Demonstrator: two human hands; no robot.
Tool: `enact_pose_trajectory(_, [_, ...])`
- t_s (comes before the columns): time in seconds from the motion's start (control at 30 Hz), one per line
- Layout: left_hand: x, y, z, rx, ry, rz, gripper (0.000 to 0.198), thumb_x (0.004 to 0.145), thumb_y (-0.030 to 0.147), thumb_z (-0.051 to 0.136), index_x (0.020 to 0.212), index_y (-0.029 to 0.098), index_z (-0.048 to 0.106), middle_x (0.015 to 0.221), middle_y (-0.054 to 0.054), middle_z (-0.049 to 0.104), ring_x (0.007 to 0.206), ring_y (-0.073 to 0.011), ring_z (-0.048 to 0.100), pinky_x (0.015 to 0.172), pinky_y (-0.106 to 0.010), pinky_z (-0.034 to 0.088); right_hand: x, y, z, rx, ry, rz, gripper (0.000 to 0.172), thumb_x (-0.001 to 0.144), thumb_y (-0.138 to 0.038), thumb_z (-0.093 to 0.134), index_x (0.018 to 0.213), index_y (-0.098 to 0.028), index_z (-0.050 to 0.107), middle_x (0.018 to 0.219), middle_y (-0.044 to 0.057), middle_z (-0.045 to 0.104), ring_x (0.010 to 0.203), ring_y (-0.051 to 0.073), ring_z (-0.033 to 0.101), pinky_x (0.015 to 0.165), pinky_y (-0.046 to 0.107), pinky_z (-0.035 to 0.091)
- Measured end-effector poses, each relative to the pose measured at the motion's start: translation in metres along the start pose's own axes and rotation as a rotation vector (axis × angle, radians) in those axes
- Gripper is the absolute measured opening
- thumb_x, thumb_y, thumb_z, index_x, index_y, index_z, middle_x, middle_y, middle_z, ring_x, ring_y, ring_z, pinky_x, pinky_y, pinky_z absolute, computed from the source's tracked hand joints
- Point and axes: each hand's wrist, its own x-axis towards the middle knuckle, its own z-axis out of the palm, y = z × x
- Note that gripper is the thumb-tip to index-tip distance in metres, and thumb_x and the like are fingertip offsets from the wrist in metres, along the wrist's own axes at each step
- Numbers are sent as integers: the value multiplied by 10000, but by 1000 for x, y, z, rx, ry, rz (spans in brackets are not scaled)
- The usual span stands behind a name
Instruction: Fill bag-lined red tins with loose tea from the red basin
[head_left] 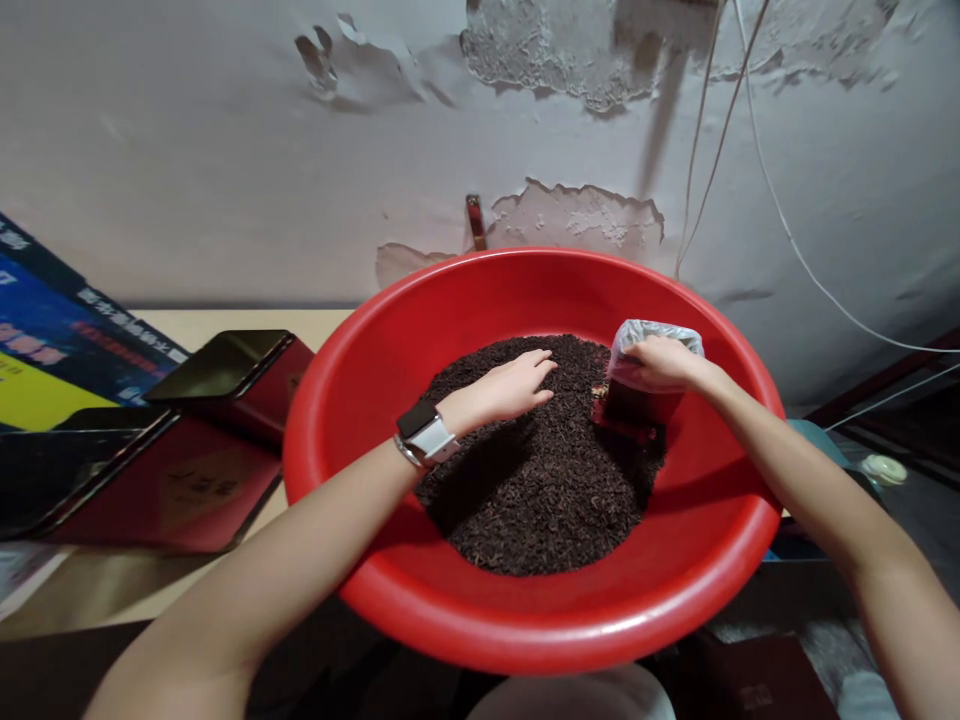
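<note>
One red basin (540,640) holds one heap of dark shreds (559,500) and one dark, upright container (641,402). The left hand (517,385) spreads its grip over the heap; the right hand's (660,362), at the container's mouth, cannot be judged.

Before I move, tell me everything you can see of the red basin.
The red basin is wide, round and glossy, plastic by its look, with sloping sides and a thick rolled rim. It sits roughly upright, with dark loose flakes heaped on its floor. A plastic-lined container rests in the flakes at the right. The left forearm and right forearm cross over its rim; whether they touch it is unclear. A peeling wall rises behind it.
</note>
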Motion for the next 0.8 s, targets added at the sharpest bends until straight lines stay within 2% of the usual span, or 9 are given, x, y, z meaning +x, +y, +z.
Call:
enact_pose_trajectory(0.13, [-3, 6, -5, 52, -6, -27, 486, 905, 286, 503, 1354, 102, 477, 1523, -164, 353, 1403, -264, 343, 1141, -352, 299, 0, -9, 6, -3, -28, -20, 326, 913, -310, 442, 1086, -176, 683, 1026, 157, 689, 904, 270, 656, 701, 311, 414])
enact_pose_trajectory(0.23, [-4, 9, -5, 100, -21, -34, 516, 904, 265, 502, 1374, 61, 444, 1519, -190, 347, 1401, -271, 343, 1140, -354, 296, 8, -10, 17, 53, 16, -22, 323, 924, -309, 429, 1107, -192, 667, 1017, 132, 696, 886, 249, 656, 688, 289, 381])
enact_pose_trajectory(0.33, [-4, 9, -5, 106, -17, -36, 538, 904, 264, 498, 1387, 38, 420, 1515, -204, 348, 1398, -279, 347, 1143, -357, 290, 15, -7, 25, 114, 67, -31, 272, 910, -266, 435, 1017, -187, 672, 965, 95, 705, 873, 219, 645, 648, 268, 330])
enact_pose_trajectory(0.5, [-1, 3, -7, 131, 60, -22, 533, 900, 293, 482, 1386, 84, 418, 1491, -177, 401, 1374, -277, 383, 1122, -374, 320, 26, -12, 26, 155, 125, -1, 336, 931, -437, 426, 958, -211, 674, 936, 65, 711, 858, 209, 633, 592, 267, 267])
enact_pose_trajectory(0.7, [5, -8, -10, 99, 120, -61, 523, 903, 289, 457, 1384, 88, 410, 1467, -168, 430, 1342, -272, 415, 1106, -361, 336, 51, -46, 15, 157, 173, -102, 330, 922, -419, 468, 995, -189, 693, 961, 80, 714, 854, 205, 639, 605, 266, 273])
enact_pose_trajectory(0.8, [8, -15, -9, 71, 194, -78, 477, 943, 313, 397, 1373, 108, 420, 1467, -155, 430, 1356, -258, 393, 1113, -370, 324, 53, -66, 9, 141, 165, -179, 308, 909, -390, 496, 974, -170, 700, 935, 90, 713, 836, 200, 632, 610, 263, 271])
